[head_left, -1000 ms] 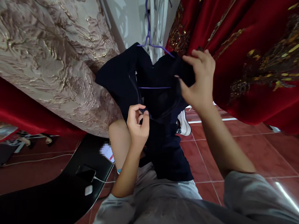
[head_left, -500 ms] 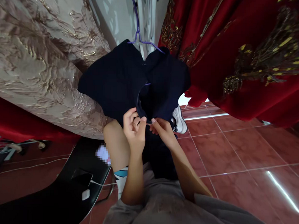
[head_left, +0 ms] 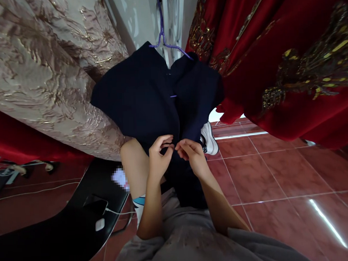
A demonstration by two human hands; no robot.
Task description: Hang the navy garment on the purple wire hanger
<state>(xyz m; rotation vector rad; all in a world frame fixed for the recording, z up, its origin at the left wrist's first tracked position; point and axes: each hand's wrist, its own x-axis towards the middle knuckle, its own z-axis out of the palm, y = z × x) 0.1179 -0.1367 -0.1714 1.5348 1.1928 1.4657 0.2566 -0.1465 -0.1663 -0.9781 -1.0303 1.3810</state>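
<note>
Found dark top [head_left: 135,95] hung on purple hanger [head_left: 162,33]; that much done. Below hanger, saw front edges lying close; could not confirm any fastening, perhaps left to do. Noted left hand [head_left: 158,157] and right hand [head_left: 194,155] farther below hanger, fingers curled, slightly parted; could not tell any grip.

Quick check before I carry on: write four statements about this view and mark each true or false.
1. A purple hanger carries the dark navy garment. True.
2. The hands are wide apart. False: the left hand and right hand are close together, at the garment.
3. A white cable is plugged into the smartphone. True.
4. The small white case lies on the floor tiles. False: the small white case lies on the black bench.
</note>
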